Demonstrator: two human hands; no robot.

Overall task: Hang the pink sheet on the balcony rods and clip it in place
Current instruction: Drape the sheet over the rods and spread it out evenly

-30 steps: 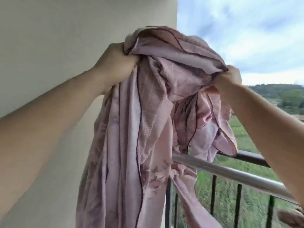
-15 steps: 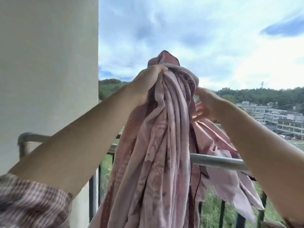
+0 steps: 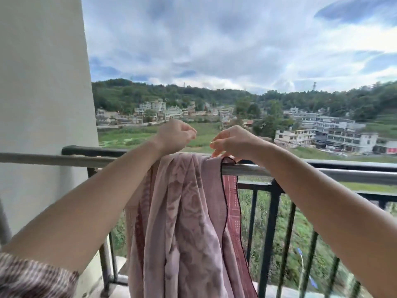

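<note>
The pink sheet (image 3: pixel 189 222), patterned with a dark-trimmed edge, hangs bunched over the steel balcony rod (image 3: pixel 249 170) and falls in long folds on the near side. My left hand (image 3: pixel 176 136) hovers just above the sheet's top with its fingers loosely curled and nothing in it. My right hand (image 3: pixel 234 143) is to its right, fingertips pinching the sheet's top edge at the rod. No clip is visible.
A black railing (image 3: pixel 270 214) with vertical bars stands behind and below the rod. A white wall (image 3: pixel 43 104) closes the left side. Bare rod runs off to both sides of the sheet. Fields and buildings lie beyond.
The sheet, held up high in both hands before, has come down and now lies over the rod. My left hand has let go and both hands sit lower, at the rod.
</note>
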